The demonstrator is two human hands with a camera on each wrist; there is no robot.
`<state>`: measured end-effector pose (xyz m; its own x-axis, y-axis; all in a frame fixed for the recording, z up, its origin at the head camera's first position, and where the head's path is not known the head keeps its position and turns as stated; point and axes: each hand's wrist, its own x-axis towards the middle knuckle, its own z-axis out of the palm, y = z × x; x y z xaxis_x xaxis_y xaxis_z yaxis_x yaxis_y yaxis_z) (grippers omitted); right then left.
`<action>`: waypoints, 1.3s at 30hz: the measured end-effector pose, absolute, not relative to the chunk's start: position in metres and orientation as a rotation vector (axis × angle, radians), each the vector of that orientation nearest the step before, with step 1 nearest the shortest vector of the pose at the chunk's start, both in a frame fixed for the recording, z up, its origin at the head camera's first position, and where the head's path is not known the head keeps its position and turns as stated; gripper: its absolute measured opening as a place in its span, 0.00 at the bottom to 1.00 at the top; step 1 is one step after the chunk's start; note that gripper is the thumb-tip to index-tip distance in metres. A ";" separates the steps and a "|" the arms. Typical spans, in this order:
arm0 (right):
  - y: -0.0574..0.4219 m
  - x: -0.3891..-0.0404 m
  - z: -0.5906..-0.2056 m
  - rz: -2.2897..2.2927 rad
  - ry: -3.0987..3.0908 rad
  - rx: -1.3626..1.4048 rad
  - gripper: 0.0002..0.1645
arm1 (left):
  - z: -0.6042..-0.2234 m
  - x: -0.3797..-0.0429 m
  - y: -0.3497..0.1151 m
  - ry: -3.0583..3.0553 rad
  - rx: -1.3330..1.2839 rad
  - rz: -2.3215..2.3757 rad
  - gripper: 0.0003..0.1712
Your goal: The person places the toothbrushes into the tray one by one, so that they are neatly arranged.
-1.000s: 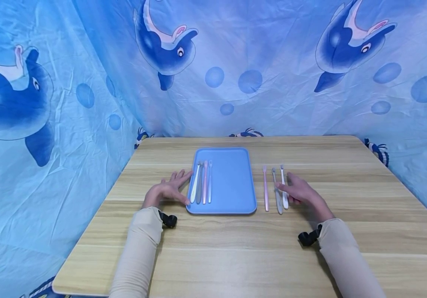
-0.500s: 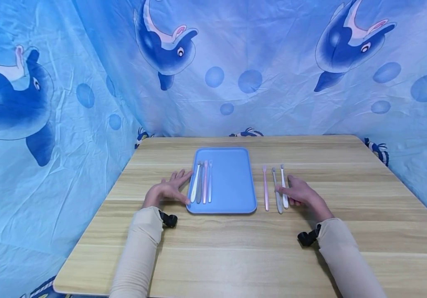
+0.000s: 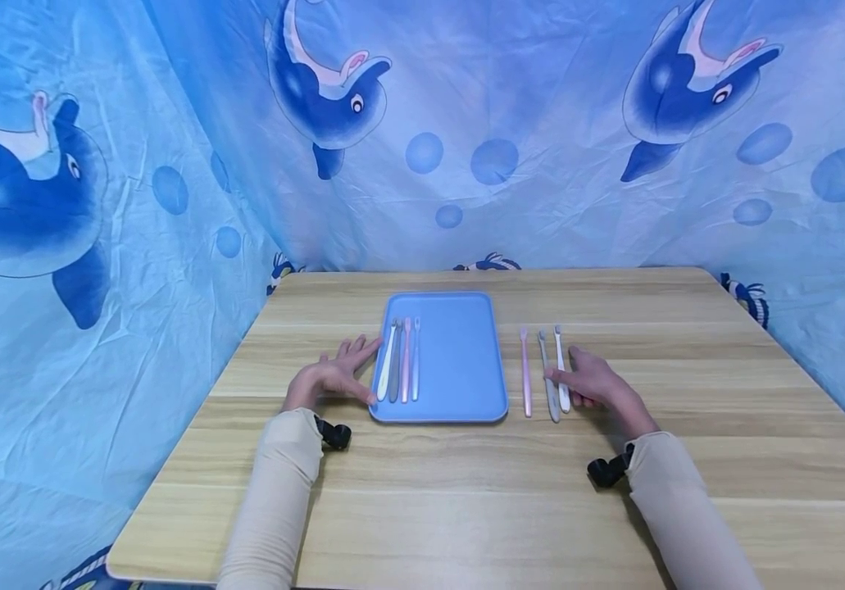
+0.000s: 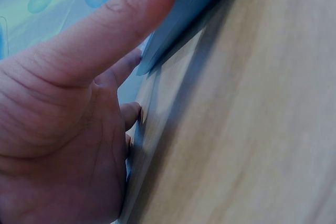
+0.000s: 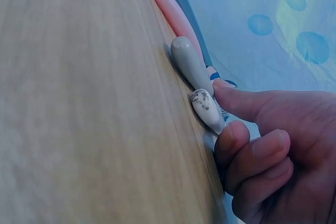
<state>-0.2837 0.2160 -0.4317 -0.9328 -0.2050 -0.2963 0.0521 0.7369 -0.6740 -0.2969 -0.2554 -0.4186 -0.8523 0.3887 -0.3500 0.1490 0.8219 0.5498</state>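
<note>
On the blue tray [image 3: 459,360] lie a white toothbrush [image 3: 387,365], a dark grey toothbrush [image 3: 395,369], a pink toothbrush [image 3: 406,365] and a pale blue toothbrush [image 3: 415,365] side by side. My left hand [image 3: 333,377] spreads its fingers at the tray's left edge, thumb against the rim. Right of the tray, a second pink toothbrush [image 3: 526,377], a grey toothbrush [image 3: 551,397] and another white toothbrush [image 5: 206,109] lie on the table. My right hand [image 3: 597,381] pinches this white toothbrush, thumb on its left beside the grey one, curled fingers on its right.
The wooden table [image 3: 437,500] carries everything. Behind it and along its sides hangs a blue curtain [image 3: 452,188] with printed dolphins. A black wrist camera [image 3: 606,471] is strapped at the right cuff, another wrist camera [image 3: 335,436] at the left.
Both hands, the tray and the toothbrushes stay in place, apart from a very slight shift of the right hand.
</note>
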 end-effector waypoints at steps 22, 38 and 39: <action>0.220 -0.282 -0.433 -1.063 2.597 -0.155 0.53 | -0.420 -0.298 -0.254 2.550 0.398 0.724 0.75; 0.220 -0.283 -0.434 -1.009 2.659 -0.212 0.44 | -0.419 -0.298 -0.256 2.551 0.402 0.715 0.75; 0.219 -0.283 -0.435 -1.009 2.658 -0.215 0.43 | -0.419 -0.298 -0.256 2.551 0.401 0.714 0.75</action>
